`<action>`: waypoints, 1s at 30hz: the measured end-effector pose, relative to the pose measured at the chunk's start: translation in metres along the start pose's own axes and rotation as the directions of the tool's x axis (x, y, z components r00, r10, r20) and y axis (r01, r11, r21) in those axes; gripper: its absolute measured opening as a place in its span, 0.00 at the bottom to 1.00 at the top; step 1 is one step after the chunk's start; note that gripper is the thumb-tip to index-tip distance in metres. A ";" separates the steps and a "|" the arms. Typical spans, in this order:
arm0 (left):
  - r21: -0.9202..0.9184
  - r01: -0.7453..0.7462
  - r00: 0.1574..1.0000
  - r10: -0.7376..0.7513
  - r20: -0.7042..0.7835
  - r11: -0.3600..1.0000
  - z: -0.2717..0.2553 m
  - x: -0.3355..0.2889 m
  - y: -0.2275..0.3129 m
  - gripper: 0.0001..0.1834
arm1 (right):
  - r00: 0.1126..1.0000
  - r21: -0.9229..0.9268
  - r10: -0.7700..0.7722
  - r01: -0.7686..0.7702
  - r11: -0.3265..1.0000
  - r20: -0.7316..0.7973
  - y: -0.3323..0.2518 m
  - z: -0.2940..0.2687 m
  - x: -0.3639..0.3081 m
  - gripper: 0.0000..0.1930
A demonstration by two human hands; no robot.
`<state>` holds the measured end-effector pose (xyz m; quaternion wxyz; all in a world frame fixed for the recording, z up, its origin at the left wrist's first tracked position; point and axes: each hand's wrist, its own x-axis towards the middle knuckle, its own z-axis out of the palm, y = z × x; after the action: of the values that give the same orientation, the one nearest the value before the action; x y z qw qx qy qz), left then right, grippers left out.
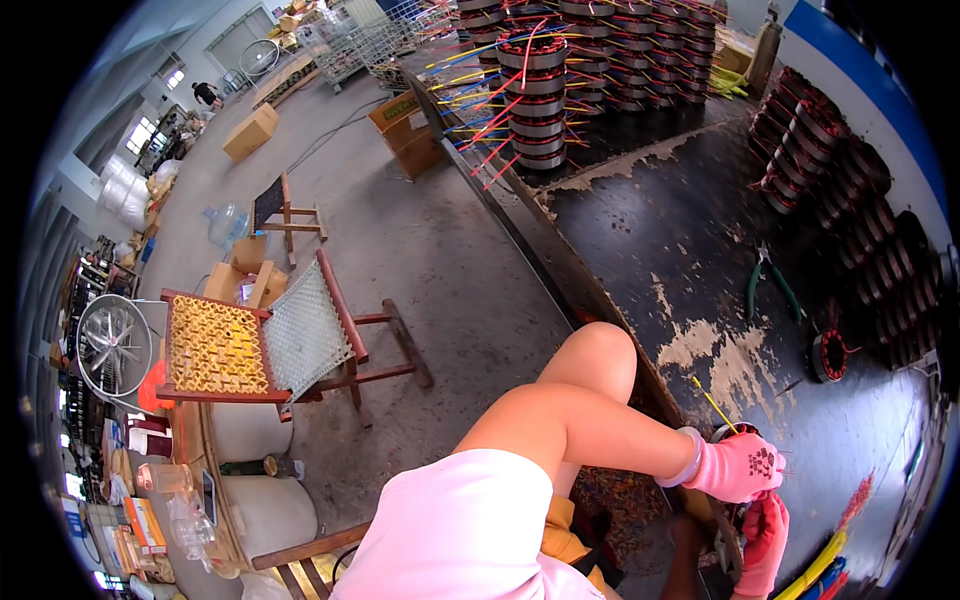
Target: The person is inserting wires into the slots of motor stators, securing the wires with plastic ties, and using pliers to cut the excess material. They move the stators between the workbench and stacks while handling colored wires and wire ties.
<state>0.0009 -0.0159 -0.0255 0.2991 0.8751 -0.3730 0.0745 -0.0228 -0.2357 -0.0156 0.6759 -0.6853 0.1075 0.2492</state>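
Note:
Both my hands wear pink gloves and meet at the bench's near edge. My left hand point(738, 467) lies closed over a motor stator point(737, 430), whose dark rim shows only in part above the glove. From this stator a yellow wire point(714, 405) sticks up. Just below, my right hand point(765, 530) is closed, its fingertips raised against those of the left. Whatever is pinched there is too small or hidden to tell. Farther up the bench lie green-handled pliers point(771, 283) and a single stator point(829, 355) with red windings.
Stacked stators with coloured wires point(537, 100) stand at the bench's far end. More stator stacks point(880, 250) line its right side. A bundle of yellow, blue and red wires point(820, 568) lies near my right hand. Left are folding chairs point(300, 335) and a fan point(115, 345).

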 end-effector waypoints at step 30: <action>-0.040 -0.139 0.977 0.130 -0.168 0.990 0.031 0.009 -0.015 0.13 | 0.996 0.040 -0.011 0.014 0.999 -0.088 0.012 -0.014 0.000 0.12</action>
<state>0.0148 -0.0313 -0.0538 0.3456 0.8307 -0.4072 0.1570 -0.0262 -0.2504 -0.0265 0.6858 -0.6824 0.1377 0.2124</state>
